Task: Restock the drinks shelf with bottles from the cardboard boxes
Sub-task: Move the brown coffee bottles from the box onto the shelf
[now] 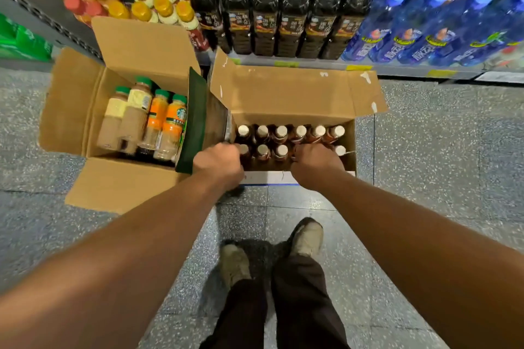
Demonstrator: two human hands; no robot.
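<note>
Bottles (281, 132) upright in box (292, 99), caps up for easy grab; left hand (217, 160) and right hand (315, 160) each curl round one in near row, likely two per trip; shelf (312, 65) just beyond box

The left hand (218, 160) and the right hand (315, 162) grip white-capped bottles (281, 132) in the open cardboard box (292, 94) before the shelf (317, 65).

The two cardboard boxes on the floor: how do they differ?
The left box holds green-capped bottles, leaning; the right box holds white-capped bottles, upright in rows. The left hand and right hand grip bottles in the right box, none in the left box. Both boxes stand open on the floor.
</note>
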